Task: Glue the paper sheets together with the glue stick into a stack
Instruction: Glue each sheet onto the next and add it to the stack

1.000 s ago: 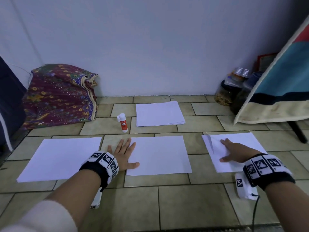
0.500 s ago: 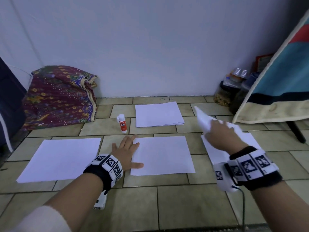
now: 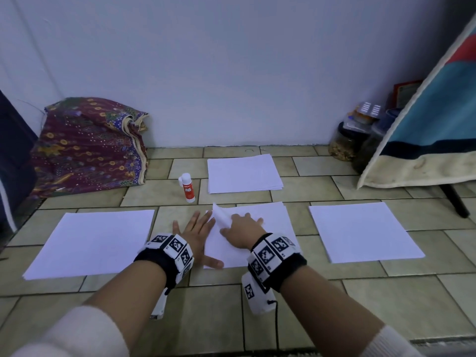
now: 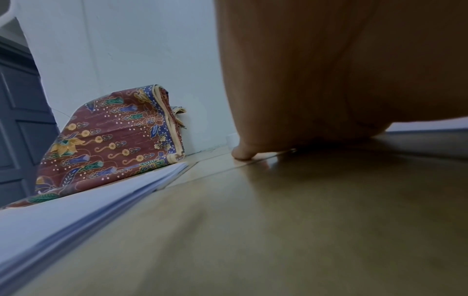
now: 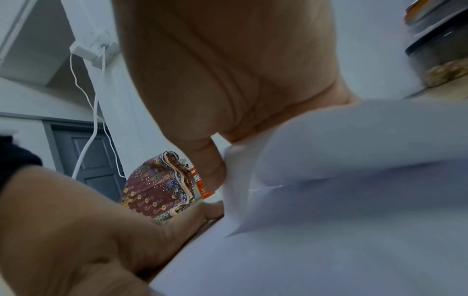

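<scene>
My left hand (image 3: 197,229) lies flat with spread fingers on the floor tiles, touching the left edge of the middle sheet (image 3: 286,211). My right hand (image 3: 242,229) pinches a white paper sheet (image 3: 223,218) and holds it down over that middle sheet; the sheet's near-left corner curls upward. In the right wrist view the thumb (image 5: 211,168) and fingers grip the curled paper (image 5: 341,152). The glue stick (image 3: 187,188), white with a red label, stands upright behind the left hand. More white paper lies to the left (image 3: 92,243), to the right (image 3: 363,233) and as a stack at the back (image 3: 243,173).
A folded patterned cloth (image 3: 87,150) leans against the wall at back left. Jars (image 3: 345,145) and a hanging blanket (image 3: 432,140) with a dark stand leg (image 3: 456,202) fill the back right. Bare floor tiles (image 3: 231,318) lie in front.
My right hand lifted a sheet off the right pile and carried it left onto the middle sheet. My left hand stayed flat at that sheet's left edge.
</scene>
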